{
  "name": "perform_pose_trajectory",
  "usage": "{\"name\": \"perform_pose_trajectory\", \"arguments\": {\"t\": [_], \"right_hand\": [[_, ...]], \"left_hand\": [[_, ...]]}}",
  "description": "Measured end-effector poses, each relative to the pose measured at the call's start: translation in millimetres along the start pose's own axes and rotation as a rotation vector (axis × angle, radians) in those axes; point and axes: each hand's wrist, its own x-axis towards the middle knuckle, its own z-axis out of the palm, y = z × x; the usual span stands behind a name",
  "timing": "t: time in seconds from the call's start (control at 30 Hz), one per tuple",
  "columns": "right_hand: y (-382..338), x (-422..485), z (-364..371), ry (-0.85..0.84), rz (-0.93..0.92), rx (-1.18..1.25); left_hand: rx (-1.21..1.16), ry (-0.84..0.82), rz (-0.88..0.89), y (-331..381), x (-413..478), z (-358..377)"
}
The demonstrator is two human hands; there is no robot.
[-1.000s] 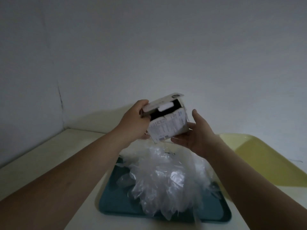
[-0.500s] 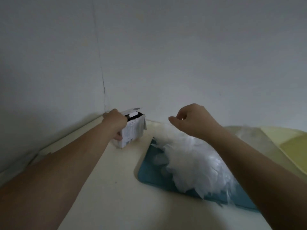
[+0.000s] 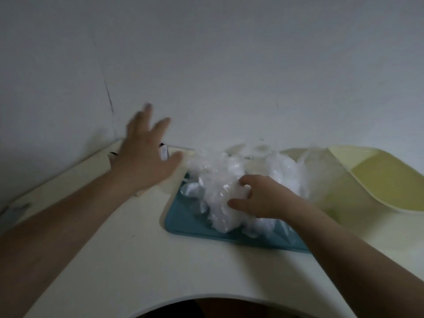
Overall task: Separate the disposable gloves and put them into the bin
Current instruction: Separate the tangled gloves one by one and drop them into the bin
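Observation:
A heap of clear disposable gloves [image 3: 220, 180] lies on a teal tray [image 3: 183, 220] in the middle of the white table. My right hand [image 3: 259, 197] rests on the front of the heap, its fingers curled into the plastic. My left hand [image 3: 146, 154] hovers left of the heap with fingers spread, holding nothing and blurred by motion. It covers most of the white glove box [image 3: 164, 152] that stands near the wall corner. A yellow-green bin [image 3: 385, 177] sits at the right, beyond the heap.
The table [image 3: 128, 260] has a curved cut-out in its near edge at the bottom. Bare walls close the back and the left, meeting in a corner behind the box. Some gloves spill off the tray toward the yellow-green bin.
My left hand has let go of the box and lifted off it with fingers spread. My right hand has dropped from above the heap onto the gloves.

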Motion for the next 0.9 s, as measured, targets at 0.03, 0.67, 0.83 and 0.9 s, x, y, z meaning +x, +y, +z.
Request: {"name": "perform_pose_trajectory", "arguments": {"t": [0.03,0.67,0.83,0.9], "right_hand": [[1.7,3.3,4.2,0.020,0.000,0.017],[70.7,-6.4,20.6,0.233,0.055,0.339],[60.2,1.8,18.6,0.129,0.040,0.353],[55.9,-3.2,8.0,0.164,0.049,0.303]], "left_hand": [[-0.058,-0.061,0.108,17.1,-9.3,10.5],[0.017,-0.154,0.260,70.7,-14.7,127.9],[-0.066,0.060,0.277,71.9,-12.2,110.3],[-0.109,0.112,0.335,83.2,-7.0,106.2]]}}
